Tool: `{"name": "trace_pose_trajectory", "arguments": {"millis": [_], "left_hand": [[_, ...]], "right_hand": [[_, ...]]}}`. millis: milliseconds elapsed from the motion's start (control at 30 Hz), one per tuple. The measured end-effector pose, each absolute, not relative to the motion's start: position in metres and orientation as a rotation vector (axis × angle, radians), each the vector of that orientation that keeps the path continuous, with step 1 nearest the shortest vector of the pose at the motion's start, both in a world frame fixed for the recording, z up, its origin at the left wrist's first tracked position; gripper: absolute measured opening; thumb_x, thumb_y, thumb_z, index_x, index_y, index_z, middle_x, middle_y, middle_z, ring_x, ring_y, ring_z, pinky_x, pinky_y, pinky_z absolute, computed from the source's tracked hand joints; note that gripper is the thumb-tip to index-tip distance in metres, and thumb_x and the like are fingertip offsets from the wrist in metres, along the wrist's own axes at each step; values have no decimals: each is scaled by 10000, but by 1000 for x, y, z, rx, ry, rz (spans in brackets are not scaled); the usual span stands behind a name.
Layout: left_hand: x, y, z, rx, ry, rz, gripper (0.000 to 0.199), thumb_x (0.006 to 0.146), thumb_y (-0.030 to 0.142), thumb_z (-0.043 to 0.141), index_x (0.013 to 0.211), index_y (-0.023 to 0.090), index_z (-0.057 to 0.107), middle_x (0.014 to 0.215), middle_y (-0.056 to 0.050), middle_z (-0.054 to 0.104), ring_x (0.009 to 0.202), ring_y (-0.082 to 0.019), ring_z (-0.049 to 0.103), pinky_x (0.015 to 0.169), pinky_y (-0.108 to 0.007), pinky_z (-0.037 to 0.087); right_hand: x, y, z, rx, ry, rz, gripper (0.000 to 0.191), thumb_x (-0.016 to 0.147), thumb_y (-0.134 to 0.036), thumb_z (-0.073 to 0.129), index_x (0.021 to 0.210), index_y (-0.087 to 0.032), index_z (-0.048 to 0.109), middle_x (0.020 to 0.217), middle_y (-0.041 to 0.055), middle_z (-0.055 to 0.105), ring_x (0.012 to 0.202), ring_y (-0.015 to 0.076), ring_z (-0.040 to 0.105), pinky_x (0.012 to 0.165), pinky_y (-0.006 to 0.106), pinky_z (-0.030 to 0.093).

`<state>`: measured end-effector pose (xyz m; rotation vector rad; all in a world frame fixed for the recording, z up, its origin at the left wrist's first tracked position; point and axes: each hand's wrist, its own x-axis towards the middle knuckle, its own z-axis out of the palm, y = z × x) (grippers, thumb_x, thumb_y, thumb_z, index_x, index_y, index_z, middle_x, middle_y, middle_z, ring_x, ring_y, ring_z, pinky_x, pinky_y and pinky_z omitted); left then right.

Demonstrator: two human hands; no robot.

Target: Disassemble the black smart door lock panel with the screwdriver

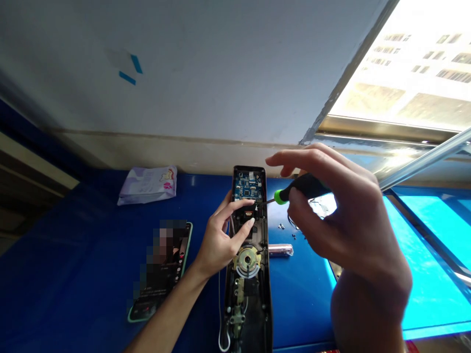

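A long black electronic door lock housing (263, 294) lies open on the blue table, its inside facing up. At its far end is a blue circuit board (247, 185), and nearer me a round metal disc (248, 261). My left hand (221, 240) reaches over its left edge, index finger and thumb on either side of a small black module (249, 208). In my right hand (349, 215) is a screwdriver (303, 190) with a black and green handle. Its shaft points left, with the tip at the module beside my left index fingertip. A white cable (220, 314) loops along the housing's left side.
Several small screws (281, 226) lie right of the housing, near a shiny pinkish cylinder (281, 250). At left are a phone (162, 274) with a lit screen and a pale packet (147, 185). A wall (184, 88) rises behind the table (95, 245); a bright window (415, 73) stands right.
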<state>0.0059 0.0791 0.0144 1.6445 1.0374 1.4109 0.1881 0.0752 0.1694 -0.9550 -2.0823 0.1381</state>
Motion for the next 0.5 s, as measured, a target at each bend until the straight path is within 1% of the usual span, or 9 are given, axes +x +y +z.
{"name": "trace_pose_trajectory", "arguments": {"millis": [67,133,167,233,300,367,433,467,500], "left_hand": [[6,79,14,1644,1043,1410,297,938,247,727,1233,283,725,1404,-46,680,1349,-253,630,1189,-429,500],[6,79,14,1639,1054,1404,290,939,250,725,1227,278,726,1419,-49,673,1347,-252,632,1190,-429,499],[6,79,14,1636,1058,1401,287,940,252,723,1226,274,725,1427,-52,668,1350,-252,630,1191,-430,498],[6,78,14,1632,1060,1396,284,943,253,719,1226,269,723,1434,-57,660,1357,-251,624,1194,-431,494],[6,78,15,1632,1052,1397,289,945,249,718,1232,273,720,1427,-57,659,1358,-246,622,1195,-432,492],[6,78,15,1632,1046,1396,291,946,245,717,1235,280,719,1412,-55,664,1338,-239,634,1190,-432,496],[6,78,14,1627,1049,1397,289,946,246,716,1233,279,719,1414,-56,664,1330,-240,639,1188,-437,500],[6,78,14,1622,1053,1397,288,944,247,718,1231,276,720,1423,-59,660,1333,-244,638,1187,-441,502],[6,78,14,1620,1056,1397,288,942,250,720,1229,272,721,1433,-62,656,1339,-249,635,1186,-446,505]], "right_hand": [[188,76,169,-984,-2057,105,286,902,-94,620,1152,-193,720,986,14,719,802,129,664,686,289,554],[188,78,167,-1051,-2004,32,119,953,-214,686,1056,-203,744,859,-6,729,670,118,635,616,301,521],[189,79,166,-1078,-1981,14,90,967,-264,704,1021,-212,754,807,-15,729,627,115,624,594,303,510],[191,80,166,-1091,-1976,43,124,991,-264,683,1076,-233,768,818,-17,746,601,107,620,573,294,511],[193,79,167,-1053,-2022,95,240,990,-180,630,1183,-244,755,910,-1,755,658,115,654,580,288,533],[195,79,169,-1001,-2070,124,335,946,-108,592,1214,-241,741,1001,24,747,787,148,701,633,305,566],[195,79,170,-960,-2091,118,356,904,-80,586,1191,-228,738,1085,50,738,927,186,719,721,338,589],[194,80,170,-955,-2089,103,346,901,-82,598,1186,-223,735,1111,58,739,950,194,719,747,351,591],[194,81,169,-964,-2078,82,314,910,-98,621,1174,-221,735,1091,57,747,916,190,719,737,353,587]]}}
